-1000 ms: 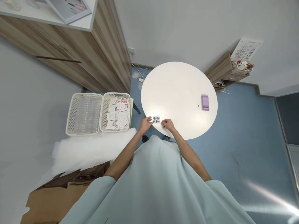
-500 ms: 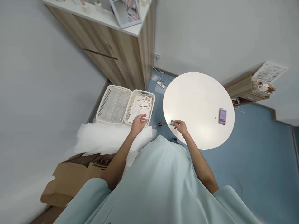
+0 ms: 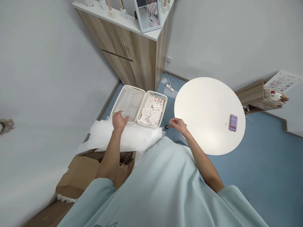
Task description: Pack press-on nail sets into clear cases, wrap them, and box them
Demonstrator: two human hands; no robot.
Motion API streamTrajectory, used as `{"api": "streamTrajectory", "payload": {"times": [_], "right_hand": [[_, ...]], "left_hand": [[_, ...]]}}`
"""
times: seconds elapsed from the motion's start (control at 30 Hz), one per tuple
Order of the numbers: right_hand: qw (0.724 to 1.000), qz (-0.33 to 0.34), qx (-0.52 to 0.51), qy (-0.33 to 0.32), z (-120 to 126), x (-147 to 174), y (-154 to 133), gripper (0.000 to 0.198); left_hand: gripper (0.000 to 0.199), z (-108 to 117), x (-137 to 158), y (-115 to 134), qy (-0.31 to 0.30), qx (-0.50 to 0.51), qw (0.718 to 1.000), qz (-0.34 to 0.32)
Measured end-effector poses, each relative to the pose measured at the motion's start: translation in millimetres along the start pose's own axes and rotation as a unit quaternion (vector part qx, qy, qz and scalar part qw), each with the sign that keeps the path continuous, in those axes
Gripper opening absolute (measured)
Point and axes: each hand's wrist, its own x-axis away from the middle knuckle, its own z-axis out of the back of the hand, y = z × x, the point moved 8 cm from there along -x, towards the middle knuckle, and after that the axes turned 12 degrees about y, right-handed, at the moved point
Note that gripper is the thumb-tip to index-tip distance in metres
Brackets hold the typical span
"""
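Observation:
My left hand (image 3: 119, 121) hovers at the front of the left white basket (image 3: 112, 112), fingers apart and holding nothing I can see. Rows of clear plastic pieces (image 3: 129, 101) fill that basket. My right hand (image 3: 179, 124) is at the left edge of the round white table (image 3: 210, 107), thumb and fingertips pinched together. Whatever may be between them is too small to make out. Just right of that hand, a small grey-blue object (image 3: 186, 125) shows, partly hidden by it. The right white basket (image 3: 165, 108) holds many white printed cards (image 3: 151, 110).
A purple, blurred-out item (image 3: 233, 123) lies on the table's right side. White wrapping (image 3: 127, 132) and brown cardboard (image 3: 78, 173) are at my left. Behind the baskets stands a wooden cabinet (image 3: 132, 47); a power strip (image 3: 169, 87) with cables lies on the floor.
My left hand has moved left from the card basket to the one with clear pieces. My right hand has shifted left relative to the table, off the small grey-blue object. The view has turned slightly left.

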Motion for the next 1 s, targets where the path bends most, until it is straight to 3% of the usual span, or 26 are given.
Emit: {"api": "streamTrajectory", "payload": {"times": [0.13,0.33,0.5,0.8,1.0], "right_hand": [[1.000,0.004,0.003,0.002,1.3,6.7,0.4,0.025],[1.000,-0.010,-0.002,0.006,12.1,19.6,5.1,0.028],[1.000,-0.017,-0.005,0.019,21.0,26.1,7.3,0.026],[0.999,-0.033,0.005,0.022,23.6,32.7,18.0,0.023],[0.999,-0.028,0.011,0.023,27.9,33.0,14.4,0.025]], "left_hand": [[0.065,-12.1,-12.1,0.5,-0.008,-0.023,1.000,-0.006],[0.064,-33.8,-13.9,20.8,-0.029,-0.038,0.998,-0.043],[0.071,-45.4,-13.8,31.8,-0.020,-0.035,0.999,-0.017],[0.076,-51.4,-18.9,41.8,0.001,-0.045,0.999,-0.016],[0.087,-43.8,-22.9,37.3,-0.001,-0.046,0.999,0.000]]}}
